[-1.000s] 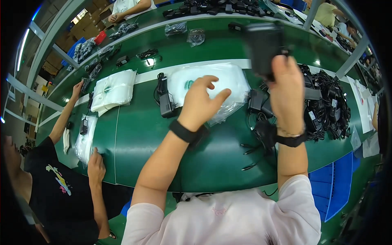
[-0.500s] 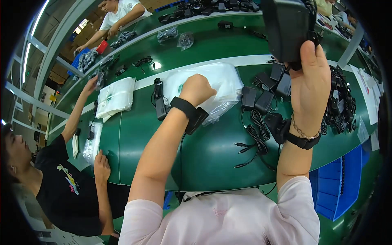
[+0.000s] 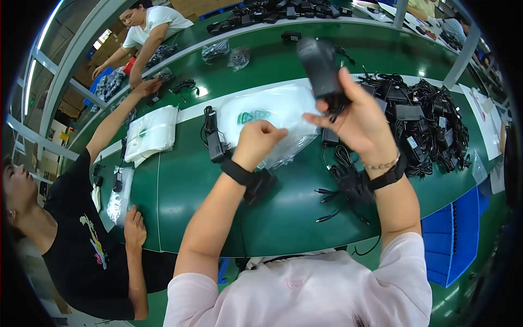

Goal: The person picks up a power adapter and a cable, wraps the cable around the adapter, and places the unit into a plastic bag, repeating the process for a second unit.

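My right hand [image 3: 359, 117] holds a black power adapter [image 3: 321, 68] raised above the green table [image 3: 180, 191], fingers wrapped around its lower end. My left hand [image 3: 256, 143] is closed on the edge of a clear plastic bag [image 3: 272, 117] that lies on top of a stack of such bags. Both wrists wear black bands. A second black adapter with its cord [image 3: 214, 140] lies just left of the bags.
A large tangled pile of black adapters and cables [image 3: 425, 128] sits to the right. Loose cable plugs [image 3: 332, 201] lie near the front edge. A person in black [image 3: 81, 240] on the left reaches over another stack of bags [image 3: 150, 133]. A blue bin [image 3: 452, 240] stands low right.
My right hand has lowered the adapter and brought it in toward the bag. My left hand has pinched the bag's edge and lifted it a little.
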{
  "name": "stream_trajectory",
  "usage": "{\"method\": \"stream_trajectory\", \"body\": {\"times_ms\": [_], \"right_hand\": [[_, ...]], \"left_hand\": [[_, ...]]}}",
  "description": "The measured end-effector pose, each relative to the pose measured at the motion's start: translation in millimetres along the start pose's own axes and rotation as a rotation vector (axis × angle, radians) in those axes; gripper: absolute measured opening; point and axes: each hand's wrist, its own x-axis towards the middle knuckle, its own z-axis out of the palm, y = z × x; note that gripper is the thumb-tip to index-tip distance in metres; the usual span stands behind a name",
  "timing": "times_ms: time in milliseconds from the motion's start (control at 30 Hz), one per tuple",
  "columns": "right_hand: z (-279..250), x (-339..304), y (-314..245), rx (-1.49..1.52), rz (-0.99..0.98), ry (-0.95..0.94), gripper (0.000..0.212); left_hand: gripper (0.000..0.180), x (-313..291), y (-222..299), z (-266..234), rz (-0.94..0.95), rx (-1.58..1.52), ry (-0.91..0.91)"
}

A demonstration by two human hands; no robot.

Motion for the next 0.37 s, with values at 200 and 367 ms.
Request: {"method": "stream_trajectory", "body": {"times_ms": [200,367], "right_hand": [[-37,-29,59,-0.037,0.217,0.229,0.034],[-42,-44,65,-0.083,0.253,0.254,0.035]], "left_hand": [[0.033,-59,6,40,0.212,0.322,0.046],[0.042,-63,-4,43,0.318,0.376,0.038]]}}
